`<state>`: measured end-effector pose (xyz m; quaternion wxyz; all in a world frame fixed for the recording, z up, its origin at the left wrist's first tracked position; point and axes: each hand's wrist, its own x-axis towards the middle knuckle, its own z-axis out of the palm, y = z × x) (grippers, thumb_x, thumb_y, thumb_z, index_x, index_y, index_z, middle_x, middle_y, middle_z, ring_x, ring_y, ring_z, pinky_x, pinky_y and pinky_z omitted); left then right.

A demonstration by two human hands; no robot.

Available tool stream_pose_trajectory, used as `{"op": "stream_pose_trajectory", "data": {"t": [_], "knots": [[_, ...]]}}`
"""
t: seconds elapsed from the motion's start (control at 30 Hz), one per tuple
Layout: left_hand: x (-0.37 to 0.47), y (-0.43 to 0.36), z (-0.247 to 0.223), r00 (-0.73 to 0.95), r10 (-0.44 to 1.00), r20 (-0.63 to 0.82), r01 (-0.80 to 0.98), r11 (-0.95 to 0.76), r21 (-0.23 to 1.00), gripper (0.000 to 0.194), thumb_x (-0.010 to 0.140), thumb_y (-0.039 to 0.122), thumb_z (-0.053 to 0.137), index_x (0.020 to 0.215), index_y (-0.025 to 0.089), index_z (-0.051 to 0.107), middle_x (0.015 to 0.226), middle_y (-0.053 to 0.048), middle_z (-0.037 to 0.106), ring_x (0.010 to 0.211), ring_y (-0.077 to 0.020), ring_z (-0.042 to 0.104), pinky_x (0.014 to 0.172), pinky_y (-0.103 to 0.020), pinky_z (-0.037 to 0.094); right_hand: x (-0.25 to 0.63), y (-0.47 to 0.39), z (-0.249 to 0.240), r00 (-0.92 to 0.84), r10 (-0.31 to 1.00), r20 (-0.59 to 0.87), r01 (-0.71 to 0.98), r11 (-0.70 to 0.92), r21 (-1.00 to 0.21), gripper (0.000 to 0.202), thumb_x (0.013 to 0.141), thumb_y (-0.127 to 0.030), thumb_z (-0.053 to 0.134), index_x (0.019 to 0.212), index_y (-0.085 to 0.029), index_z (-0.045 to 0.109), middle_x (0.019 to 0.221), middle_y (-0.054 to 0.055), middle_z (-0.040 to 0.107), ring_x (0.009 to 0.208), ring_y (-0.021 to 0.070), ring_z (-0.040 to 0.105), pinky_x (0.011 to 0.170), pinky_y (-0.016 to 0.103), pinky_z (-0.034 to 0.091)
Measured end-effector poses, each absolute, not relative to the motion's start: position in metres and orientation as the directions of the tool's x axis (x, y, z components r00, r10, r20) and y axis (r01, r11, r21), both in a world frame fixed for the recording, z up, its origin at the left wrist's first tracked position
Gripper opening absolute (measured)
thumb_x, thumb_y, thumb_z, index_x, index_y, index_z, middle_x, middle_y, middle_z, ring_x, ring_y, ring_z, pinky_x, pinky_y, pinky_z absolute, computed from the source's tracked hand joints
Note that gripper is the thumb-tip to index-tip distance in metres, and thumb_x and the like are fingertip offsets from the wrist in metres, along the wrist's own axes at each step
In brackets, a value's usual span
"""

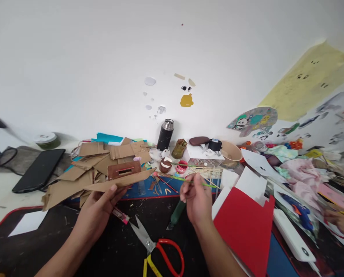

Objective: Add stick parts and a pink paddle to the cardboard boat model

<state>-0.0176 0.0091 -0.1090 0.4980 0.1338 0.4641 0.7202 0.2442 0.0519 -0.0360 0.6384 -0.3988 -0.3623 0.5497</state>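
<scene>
My left hand grips a piece of brown cardboard, thumb on top and fingers beneath. A small reddish-brown slotted piece shows just behind the cardboard; whether they are joined I cannot tell. My right hand pinches a thin green stick that points left toward the cardboard. Below my hands lie scissors with one red and one yellow handle, blades apart. A green utility knife rests beside my right hand, and a small pink-ended tube by my left wrist.
Cardboard scraps pile up at the left, near a black phone. A black flask stands by the wall behind small open jars. Red paper lies at the right. Another person's hand shows at the far right edge.
</scene>
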Motion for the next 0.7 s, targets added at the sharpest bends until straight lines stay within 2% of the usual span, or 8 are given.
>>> {"op": "stream_pose_trajectory", "data": {"t": [0.07,0.17,0.33,0.4,0.53,0.7], "knots": [[-0.017,0.01,-0.107,-0.485,0.838,-0.252,-0.572,-0.086,0.816,0.045,0.064,0.038,0.112,0.091,0.021,0.081,0.119,-0.01,0.09,0.109,-0.0314,0.087,0.098,-0.041,0.076,0.226,0.047,-0.039,0.09,0.995,0.046,-0.412,0.079,-0.908,0.066,0.085,-0.084,0.09,0.082,-0.021,0.07,0.055,-0.004,0.062,0.039,0.0123,0.054,0.039,0.022,0.038],[-0.016,0.009,-0.106,-0.5,0.834,-0.233,-0.537,-0.088,0.839,0.048,0.065,0.039,0.111,0.099,0.021,0.083,0.121,-0.011,0.089,0.115,-0.0345,0.086,0.102,-0.044,0.075,0.202,0.039,-0.04,0.041,0.992,0.118,-0.382,0.125,-0.916,0.065,0.096,-0.084,0.079,0.082,-0.022,0.069,0.054,-0.003,0.063,0.04,0.0136,0.059,0.041,0.022,0.041],[-0.015,0.007,-0.103,-0.498,0.842,-0.209,-0.51,-0.09,0.855,0.059,0.066,0.045,0.111,0.111,0.02,0.084,0.121,-0.013,0.089,0.115,-0.0355,0.086,0.101,-0.043,0.075,0.185,0.024,-0.051,-0.048,0.95,0.31,-0.223,0.292,-0.93,0.054,0.111,-0.069,0.068,0.089,-0.021,0.078,0.062,0.001,0.07,0.048,0.0142,0.067,0.047,0.023,0.045],[-0.014,0.006,-0.101,-0.498,0.844,-0.199,-0.498,-0.091,0.862,0.064,0.066,0.046,0.111,0.118,0.02,0.084,0.123,-0.013,0.089,0.115,-0.0368,0.086,0.102,-0.046,0.075,0.187,0.021,-0.058,-0.048,0.941,0.335,-0.186,0.321,-0.929,0.051,0.113,-0.066,0.067,0.093,-0.021,0.081,0.065,0.003,0.073,0.05,0.0155,0.07,0.047,0.023,0.046],[-0.01,0.006,-0.097,-0.491,0.851,-0.185,-0.479,-0.086,0.873,0.071,0.068,0.047,0.11,0.127,0.02,0.083,0.125,-0.015,0.089,0.121,-0.0401,0.084,0.107,-0.05,0.072,0.191,0.023,-0.066,0.034,0.96,0.278,-0.2,0.279,-0.939,0.054,0.112,-0.071,0.065,0.098,-0.021,0.082,0.072,0.006,0.079,0.049,0.0175,0.072,0.043,0.024,0.044],[-0.007,0.006,-0.096,-0.493,0.851,-0.181,-0.467,-0.083,0.88,0.072,0.066,0.049,0.11,0.127,0.02,0.084,0.124,-0.016,0.089,0.123,-0.0421,0.084,0.112,-0.053,0.07,0.189,0.024,-0.07,-0.007,0.957,0.291,-0.216,0.283,-0.935,0.054,0.112,-0.069,0.066,0.096,-0.021,0.082,0.073,0.007,0.08,0.05,0.0175,0.074,0.043,0.023,0.045]]}}
